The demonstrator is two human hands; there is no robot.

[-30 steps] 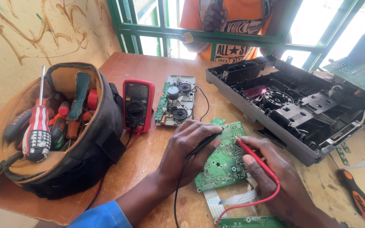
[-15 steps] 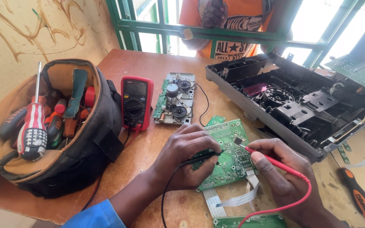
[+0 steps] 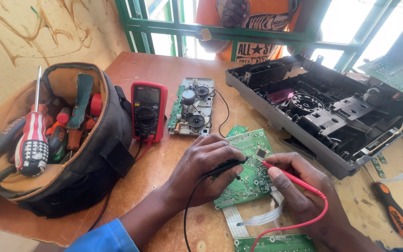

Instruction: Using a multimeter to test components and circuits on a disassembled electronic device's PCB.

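1. Right now I am gripping the black probe in my left hand, fingers wrapped tight around its body, and its tip is pointing at the green circuit board.
2. My right hand is pinching the red probe like a pen, and its tip is resting on the board just beside the small black chip.
3. The board is lying flat on the wooden table, partly under both my hands; a white ribbon cable is trailing from its near edge toward a second green board nearer to me.
4. The red multimeter is lying to the left of the board and a little farther from me, with its display lit.
5. Just beyond the board, a small mechanism with round gears is sitting beside the meter.
6. The open tool bag, full of screwdrivers, is standing well to the left of the board.
7. To the right of the board, an opened black chassis is lying at an angle, and an orange-handled screwdriver is resting nearer to me than the chassis.
8. Past the table, a person in an orange shirt is standing at the green window frame.
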